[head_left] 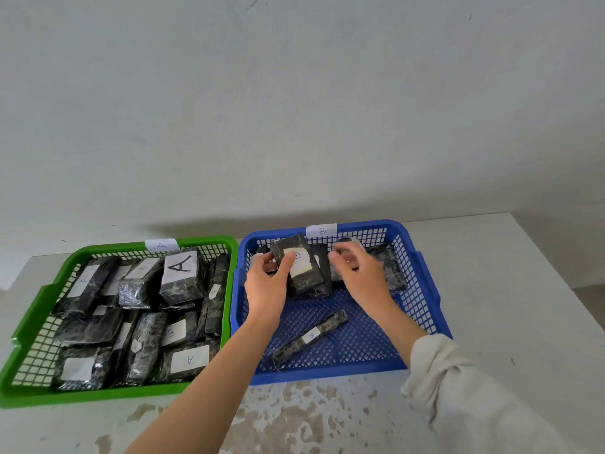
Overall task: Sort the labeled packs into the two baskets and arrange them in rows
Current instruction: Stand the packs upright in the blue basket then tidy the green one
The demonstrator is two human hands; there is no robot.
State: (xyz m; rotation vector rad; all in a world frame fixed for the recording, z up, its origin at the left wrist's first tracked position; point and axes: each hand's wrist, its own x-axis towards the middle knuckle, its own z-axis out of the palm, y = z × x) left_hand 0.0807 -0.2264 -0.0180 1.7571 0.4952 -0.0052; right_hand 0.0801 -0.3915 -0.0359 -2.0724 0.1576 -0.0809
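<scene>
A green basket (pixel 32 319) tagged A stands at the left, full of several black wrapped packs with white labels; a tall pack with a big A (pixel 181 273) stands near its back. The blue basket (pixel 422 267) tagged B stands at the right. My left hand (pixel 266 283) grips a black pack with a white label (pixel 302 267), tilted upright at the blue basket's back left. Reaching over dark packs (pixel 391 263) along the back right, my right hand (pixel 357 270) has curled fingers; what they touch is hidden. A long thin B pack (pixel 311 337) lies diagonally on the blue basket's floor.
The baskets sit side by side on a white table (pixel 507 290) with brownish stains (pixel 294 414) near its front edge. A plain wall rises behind. One pack labelled B (pixel 175 332) lies among the A packs in the green basket.
</scene>
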